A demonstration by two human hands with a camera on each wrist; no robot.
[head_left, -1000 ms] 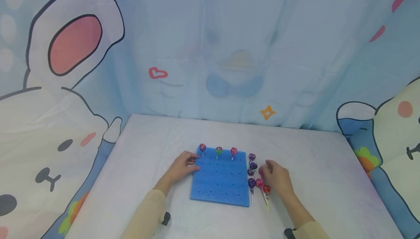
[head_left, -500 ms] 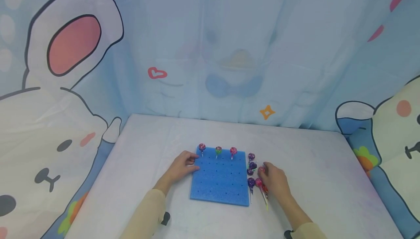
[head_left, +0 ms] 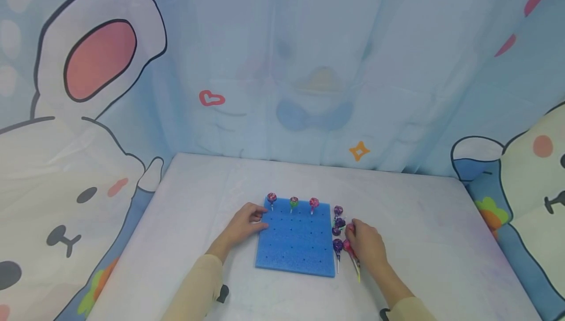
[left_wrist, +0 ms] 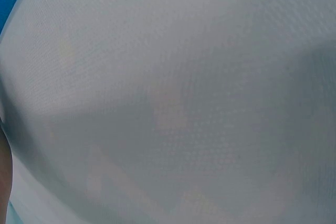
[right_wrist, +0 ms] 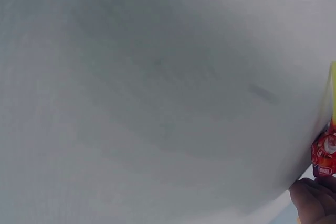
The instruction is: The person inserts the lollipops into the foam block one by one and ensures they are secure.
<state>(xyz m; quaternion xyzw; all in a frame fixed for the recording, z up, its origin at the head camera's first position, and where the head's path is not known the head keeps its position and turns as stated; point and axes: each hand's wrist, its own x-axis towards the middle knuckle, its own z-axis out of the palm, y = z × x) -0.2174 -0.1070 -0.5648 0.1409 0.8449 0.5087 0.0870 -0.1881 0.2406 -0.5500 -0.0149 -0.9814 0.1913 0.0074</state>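
Foam board (head_left: 295, 238), blue, squarish, pitted with small holes, lying on pale cloth (head_left: 432, 228). Three ball-shaped standing lollipops (head_left: 294, 202) line its far edge, white sticks down. Left hand (head_left: 240, 224) touches the board's left edge, fingers relaxed. Right hand (head_left: 369, 246), right of board, pinches pink lollipop (head_left: 350, 226). Purple lollipops (head_left: 337, 245), crinkly shiny wrappers, lie just beside board's right edge. Red lollipop (right_wrist: 324, 153) shows near right fingers, wrapper print too small to read.
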